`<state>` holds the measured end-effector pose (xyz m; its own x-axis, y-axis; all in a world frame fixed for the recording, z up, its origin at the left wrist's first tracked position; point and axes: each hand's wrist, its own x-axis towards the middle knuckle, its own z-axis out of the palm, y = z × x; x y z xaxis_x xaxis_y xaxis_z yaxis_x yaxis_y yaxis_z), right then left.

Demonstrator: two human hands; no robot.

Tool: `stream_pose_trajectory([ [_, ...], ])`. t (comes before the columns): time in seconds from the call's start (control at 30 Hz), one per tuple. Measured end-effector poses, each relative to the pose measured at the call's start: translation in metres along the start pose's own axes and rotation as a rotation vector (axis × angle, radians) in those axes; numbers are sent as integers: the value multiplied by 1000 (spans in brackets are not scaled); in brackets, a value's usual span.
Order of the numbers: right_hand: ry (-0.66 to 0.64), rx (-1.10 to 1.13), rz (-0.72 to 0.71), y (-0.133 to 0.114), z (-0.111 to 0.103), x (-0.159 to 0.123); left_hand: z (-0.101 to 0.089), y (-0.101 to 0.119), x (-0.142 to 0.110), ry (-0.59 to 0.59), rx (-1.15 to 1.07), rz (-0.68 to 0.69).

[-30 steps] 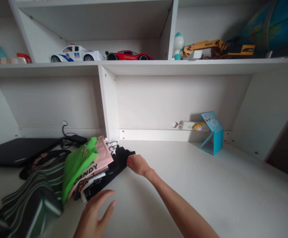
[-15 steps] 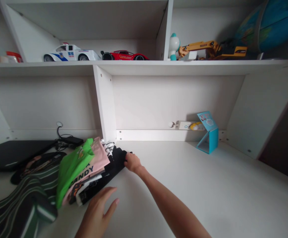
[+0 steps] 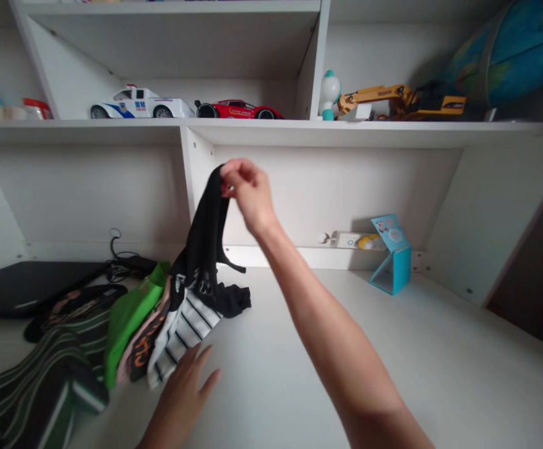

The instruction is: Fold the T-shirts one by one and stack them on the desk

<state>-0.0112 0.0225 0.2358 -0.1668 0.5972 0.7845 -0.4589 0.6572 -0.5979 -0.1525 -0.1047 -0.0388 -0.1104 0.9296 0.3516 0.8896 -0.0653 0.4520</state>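
My right hand (image 3: 247, 190) is raised in front of the back panel, its fingers pinching the top of a black garment (image 3: 204, 234) that hangs down to the pile. Beneath it lie a white garment with dark stripes (image 3: 189, 324), a dark piece with orange print (image 3: 144, 349), a pink garment (image 3: 128, 362) and a bright green one (image 3: 133, 318). Another black cloth (image 3: 234, 300) rests on the desk right of the pile. Low at the front, my left hand (image 3: 184, 383) is open, fingers apart, close to the striped garment and holding nothing.
On the desk's left are a green-striped cloth (image 3: 60, 368), a black laptop (image 3: 32, 287) and cables. A blue stand (image 3: 395, 271) and a power strip (image 3: 348, 240) are at the back right. The shelf (image 3: 252, 129) above bears toy cars, a toy excavator (image 3: 402, 103) and a globe (image 3: 518, 56).
My right hand has risen from the desk, lifting the black garment off the pile's right side. The striped white garment now shows more. My left hand has barely moved.
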Motion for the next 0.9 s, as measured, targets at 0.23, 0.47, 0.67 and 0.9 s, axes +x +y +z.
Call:
stream_pose_trajectory([
  [0.23, 318, -480, -274, -97, -123, -21, -9, 9, -1, -97, -61, 32],
  [0.47, -155, -1229, 386, -108, -191, -167, -14, 55, 4, -221, -104, 148],
  [0.67, -51, -871, 767, -87, -224, -276, -8, 116, 6, -431, -166, 322],
  [0.9, 233, -530, 627, -78, -175, -317, 30, 221, -8, -635, -473, 542],
])
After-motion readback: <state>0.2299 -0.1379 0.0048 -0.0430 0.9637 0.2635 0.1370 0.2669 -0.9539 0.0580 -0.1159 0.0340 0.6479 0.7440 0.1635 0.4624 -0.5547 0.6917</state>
